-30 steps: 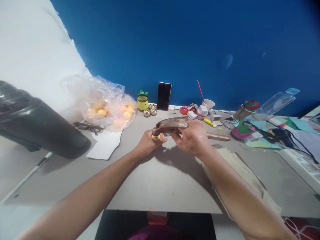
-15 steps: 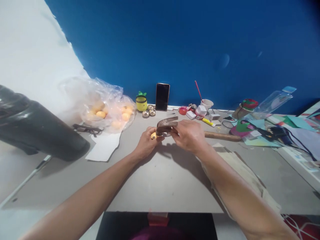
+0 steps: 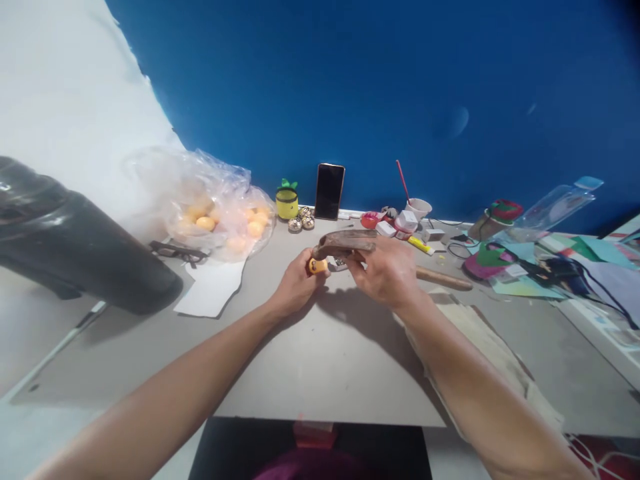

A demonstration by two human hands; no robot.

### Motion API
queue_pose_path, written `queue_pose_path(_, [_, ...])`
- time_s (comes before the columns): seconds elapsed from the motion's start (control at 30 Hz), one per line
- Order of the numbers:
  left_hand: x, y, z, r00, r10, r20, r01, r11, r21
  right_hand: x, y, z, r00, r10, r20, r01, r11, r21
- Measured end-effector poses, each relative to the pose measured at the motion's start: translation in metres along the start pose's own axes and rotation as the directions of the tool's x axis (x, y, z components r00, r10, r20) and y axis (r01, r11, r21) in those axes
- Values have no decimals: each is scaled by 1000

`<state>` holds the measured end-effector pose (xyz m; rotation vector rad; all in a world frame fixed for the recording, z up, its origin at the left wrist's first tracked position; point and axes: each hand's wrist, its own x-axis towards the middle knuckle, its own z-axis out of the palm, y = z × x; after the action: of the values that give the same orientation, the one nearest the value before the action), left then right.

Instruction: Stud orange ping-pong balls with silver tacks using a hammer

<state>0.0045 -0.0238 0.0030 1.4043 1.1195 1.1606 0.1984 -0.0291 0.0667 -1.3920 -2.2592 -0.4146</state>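
Observation:
My left hand (image 3: 295,283) is closed around a small orange ball (image 3: 317,266) with dark spots on its surface, just above the table. My right hand (image 3: 387,270) grips a claw hammer (image 3: 345,243) close to its head, and the wooden handle sticks out to the right. The hammer head is right beside the ball's upper edge; I cannot tell whether they touch. Between the hands, a small holder with shiny bits (image 3: 340,263) is partly hidden. Behind them sit several balls with shiny gold surfaces (image 3: 301,221).
On the left are a clear bag of orange balls (image 3: 205,223), glasses (image 3: 179,251), white paper (image 3: 213,288) and a large dark cylinder (image 3: 90,247). A phone (image 3: 330,192) leans on the blue wall. Cloth (image 3: 475,333), a paper cup (image 3: 419,208) and coloured paper lie to the right.
The hammer has tilted, its head now flatter and its handle end lower and further left. The ball shows more of its orange side. The view has shifted slightly.

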Motion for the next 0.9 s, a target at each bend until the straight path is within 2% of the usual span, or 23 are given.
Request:
queue_pose_path(0.07, [0,-1,0,1000,-17,12,17,1000,-11,0,0,-1,999,-6,-34,6,1000,-6])
queue_pose_path(0.23, [1,1,0,998,-29,-60,33,997,70,0,3,1,998,-63,32,62,998,23])
queue_pose_path(0.4, [0,3,0,992,-45,-121,57,994,92,0,1,-1,998,-22,-53,25,997,71])
queue_pose_path(0.5, [0,2,-3,991,11,-131,13,984,178,1,0,-1,998,-34,51,31,998,62])
queue_pose_path(0.57, [0,2,-3,991,24,-129,3,980,199,1,0,-1,996,-31,80,28,999,44])
queue_pose_path(0.67, [-1,5,-1,991,-14,-134,34,988,148,1,1,-1,1000,13,-13,-13,999,40])
queue_pose_path(0.73, [-2,6,0,991,-22,-134,39,992,123,0,1,0,999,26,-33,-25,999,48])
queue_pose_path(0.83, [-1,4,-1,991,32,-131,-9,985,172,0,0,-1,998,-4,63,1,999,42])
queue_pose_path(0.9, [0,2,-1,991,43,-130,-17,980,196,1,0,-2,996,-2,88,0,1000,24])
